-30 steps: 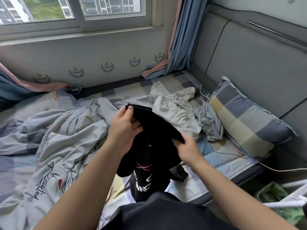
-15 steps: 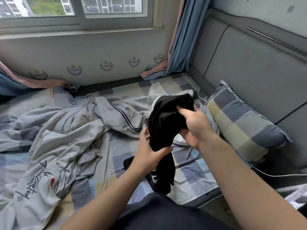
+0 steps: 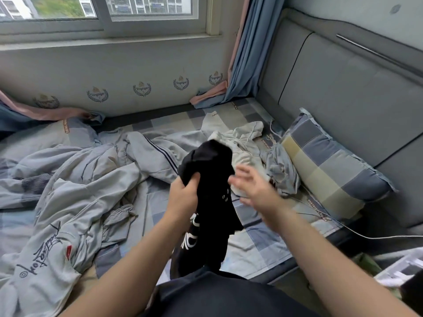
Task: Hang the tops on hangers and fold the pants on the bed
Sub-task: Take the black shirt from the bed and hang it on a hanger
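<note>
A black garment with white print (image 3: 211, 179) hangs bunched above the bed, gripped near its top by my left hand (image 3: 184, 194). My right hand (image 3: 254, 186) is beside it on the right, fingers spread and blurred, holding nothing. On the checked bed sheet (image 3: 256, 243) lie a grey top with a printed logo (image 3: 52, 236) at the left, a grey garment with dark side stripes (image 3: 155, 156) in the middle, a cream hooded top (image 3: 240, 145) behind the black one, and a small grey-blue garment (image 3: 282, 172) by the pillow.
A checked pillow (image 3: 325, 165) leans on the grey padded headboard (image 3: 343, 92) at the right. A white cable (image 3: 357, 234) runs off the bed's right edge. Blue and pink curtains (image 3: 242, 58) hang by the window. White hangers (image 3: 398, 268) show at the lower right.
My right hand has let go of the black garment and opened beside it. My left hand has moved up to grip the bunched cloth, and the view has shifted slightly.
</note>
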